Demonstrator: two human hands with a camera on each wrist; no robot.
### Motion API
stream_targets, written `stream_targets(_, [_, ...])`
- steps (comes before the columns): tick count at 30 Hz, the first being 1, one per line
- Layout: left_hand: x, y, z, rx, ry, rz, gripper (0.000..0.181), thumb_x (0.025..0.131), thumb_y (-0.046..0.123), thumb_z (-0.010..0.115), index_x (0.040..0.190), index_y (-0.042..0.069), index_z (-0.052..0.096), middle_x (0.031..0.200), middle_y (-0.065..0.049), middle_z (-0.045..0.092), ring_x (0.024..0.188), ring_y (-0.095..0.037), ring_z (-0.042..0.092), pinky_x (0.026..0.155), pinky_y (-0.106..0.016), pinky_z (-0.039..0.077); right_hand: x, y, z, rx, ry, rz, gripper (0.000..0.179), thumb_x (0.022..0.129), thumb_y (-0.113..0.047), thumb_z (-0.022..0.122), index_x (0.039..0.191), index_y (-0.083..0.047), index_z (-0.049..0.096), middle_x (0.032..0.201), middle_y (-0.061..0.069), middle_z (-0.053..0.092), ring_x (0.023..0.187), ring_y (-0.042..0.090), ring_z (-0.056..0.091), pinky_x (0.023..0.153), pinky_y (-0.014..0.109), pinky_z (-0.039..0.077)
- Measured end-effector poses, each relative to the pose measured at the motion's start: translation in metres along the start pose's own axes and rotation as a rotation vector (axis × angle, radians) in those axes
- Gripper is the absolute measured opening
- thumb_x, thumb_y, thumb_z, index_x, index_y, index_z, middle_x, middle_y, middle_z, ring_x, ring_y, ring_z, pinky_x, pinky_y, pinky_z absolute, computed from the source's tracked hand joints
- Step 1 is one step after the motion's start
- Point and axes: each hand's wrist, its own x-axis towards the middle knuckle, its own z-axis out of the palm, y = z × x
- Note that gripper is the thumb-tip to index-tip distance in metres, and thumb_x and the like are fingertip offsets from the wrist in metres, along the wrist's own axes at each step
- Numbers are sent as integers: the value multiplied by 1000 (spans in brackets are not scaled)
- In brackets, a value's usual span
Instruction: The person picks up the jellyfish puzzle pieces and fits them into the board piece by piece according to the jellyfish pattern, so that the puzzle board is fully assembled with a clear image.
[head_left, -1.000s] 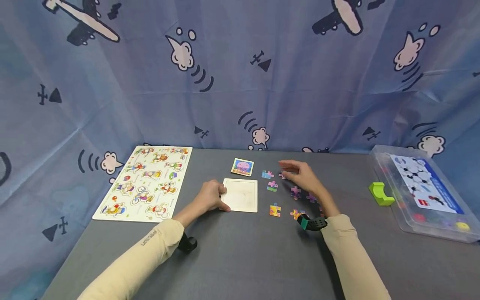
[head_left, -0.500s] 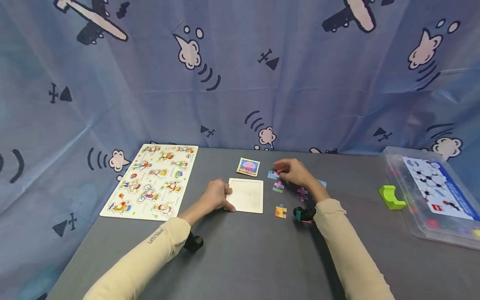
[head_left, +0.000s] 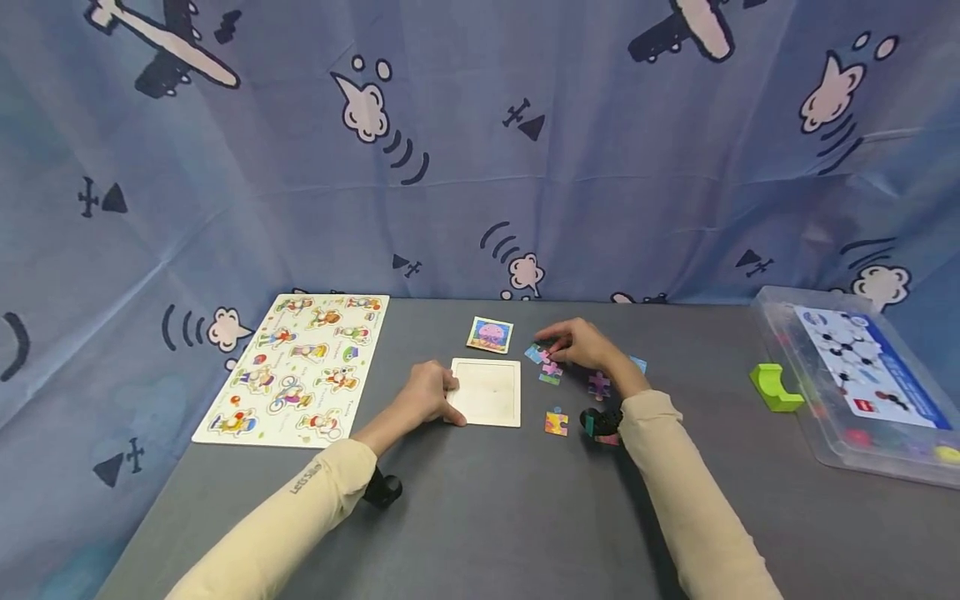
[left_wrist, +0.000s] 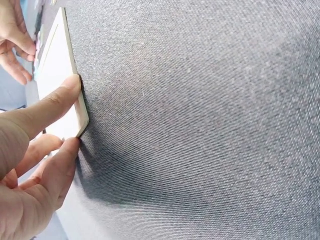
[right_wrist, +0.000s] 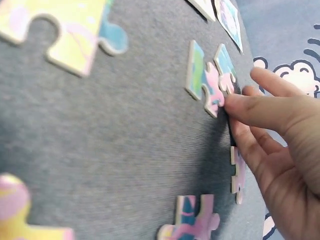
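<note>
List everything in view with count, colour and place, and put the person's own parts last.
Curtain: one, blue with plane and cloud prints, behind the table.
Table: one, grey, under everything.
Figure board: one, white with colourful figures, table's left.
Picture card: one, multicoloured with a pink figure, behind the tray.
Square tray: one, cream, table's middle.
Puzzle pieces: at least six, multicoloured, right of the tray; some partly hidden.
Notched block: one, lime green, left of the box.
Plastic box: one, clear with a white-and-blue label, far right.
Wrist devices: two, mostly black, one per wrist.
Sleeves: two, cream, on the forearms.
Left hand: one, gripping the tray's left edge.
Right hand: one, at the puzzle pieces.
</note>
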Motion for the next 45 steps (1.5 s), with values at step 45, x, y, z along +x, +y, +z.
stream_targets(45, [-4,-1,-6,-114,5,-42,48,54,16,95,62,7,48,67,0,38,65,-15,35,59,-24,28,6,9,-1,112,102,49,28,81,3,73,107,10,66,102,24,68,91,32,67,79,37,53])
